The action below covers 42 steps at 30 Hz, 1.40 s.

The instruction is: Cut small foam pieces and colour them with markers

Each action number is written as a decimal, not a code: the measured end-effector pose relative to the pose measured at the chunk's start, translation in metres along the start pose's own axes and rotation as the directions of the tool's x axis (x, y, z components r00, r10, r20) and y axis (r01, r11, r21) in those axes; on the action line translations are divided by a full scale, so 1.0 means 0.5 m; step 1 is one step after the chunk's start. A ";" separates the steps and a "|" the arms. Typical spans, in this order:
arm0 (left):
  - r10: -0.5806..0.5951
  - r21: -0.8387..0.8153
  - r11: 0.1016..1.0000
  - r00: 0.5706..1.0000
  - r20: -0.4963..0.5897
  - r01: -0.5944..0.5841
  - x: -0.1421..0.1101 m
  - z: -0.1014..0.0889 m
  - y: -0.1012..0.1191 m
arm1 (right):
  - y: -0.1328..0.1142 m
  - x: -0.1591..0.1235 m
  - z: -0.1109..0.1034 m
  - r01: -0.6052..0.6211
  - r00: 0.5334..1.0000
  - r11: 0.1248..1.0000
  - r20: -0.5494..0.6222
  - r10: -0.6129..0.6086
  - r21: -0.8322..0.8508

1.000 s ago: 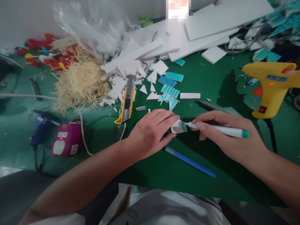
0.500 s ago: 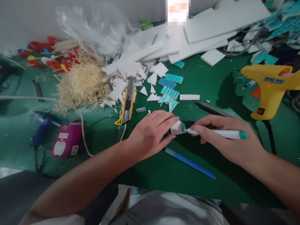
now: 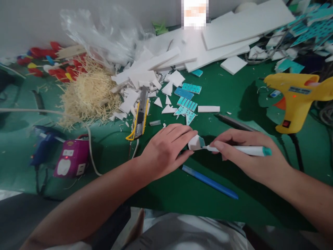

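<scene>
Between the thumb and fingers of my left hand [image 3: 169, 147] is a small white foam board piece [image 3: 194, 143], its right edge coloured teal. My right hand [image 3: 249, 152] grips a white marker [image 3: 247, 150] with a teal end, and the tip meets the piece's coloured edge. Below them lies a blue marker [image 3: 210, 182]. A dark grey pen [image 3: 234, 122] rests just behind my right hand. Past my left hand are teal-patterned foam pieces [image 3: 186, 104] and a white strip [image 3: 208, 109].
A yellow utility knife [image 3: 140, 113] lies by white foam scraps. At right stands a yellow glue gun [image 3: 296, 97]; at left are a blue glue gun [image 3: 45, 144] and a purple power adapter [image 3: 71, 158]. Straw [image 3: 90, 88], a plastic bag [image 3: 104, 34] and white foam boards [image 3: 247, 26] line the back.
The marker tip has shifted slightly down along the piece's teal edge. Both hands keep their hold, and the whole view has slid a little left.
</scene>
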<state>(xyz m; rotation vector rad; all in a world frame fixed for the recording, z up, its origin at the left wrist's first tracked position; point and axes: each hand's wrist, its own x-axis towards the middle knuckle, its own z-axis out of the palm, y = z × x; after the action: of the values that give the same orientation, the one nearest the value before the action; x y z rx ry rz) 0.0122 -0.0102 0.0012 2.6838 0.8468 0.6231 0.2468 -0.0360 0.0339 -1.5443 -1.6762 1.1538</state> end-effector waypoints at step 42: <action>0.001 0.000 1.000 1.000 0.011 -0.001 0.001 -0.002 0.000 | 0.008 -0.004 0.007 0.058 0.996 0.998 -0.072 -0.055 0.039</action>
<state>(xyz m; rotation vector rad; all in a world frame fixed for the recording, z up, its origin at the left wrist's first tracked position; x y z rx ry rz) 0.0123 -0.0100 0.0022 2.6852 0.8424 0.6083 0.2461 -0.0389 0.0291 -1.4858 -1.6299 1.0852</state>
